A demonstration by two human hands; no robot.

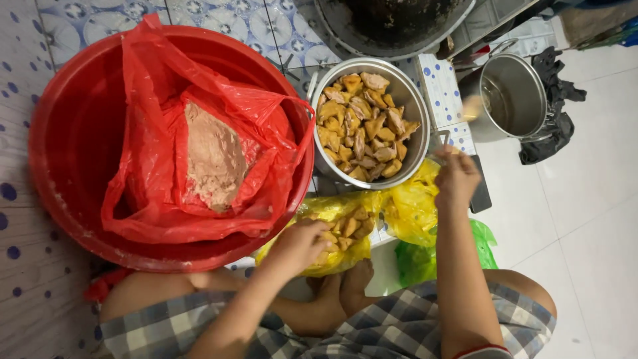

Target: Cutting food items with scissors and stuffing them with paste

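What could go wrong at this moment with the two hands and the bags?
The left hand reaches into the yellow bag, which lies slack on the floor, so pieces may spill. The right hand is raised beside the full pot and might knock its rim. The red bag of paste sits open and uncovered.

A big red basin (73, 133) sits on the patterned tile floor (26, 80), lined with a red plastic bag (153, 73) that holds a mound of pinkish-brown paste (212, 156). At the top edge, part of a large dark blackened pan (392, 23) shows, and to the right of it an empty steel pot (515, 96) with a handle stands on the pale floor, just beside a crumpled black cloth (555, 110). Lower down, a green plastic bag (419, 262) lies near a bent knee in checked shorts (399, 329).
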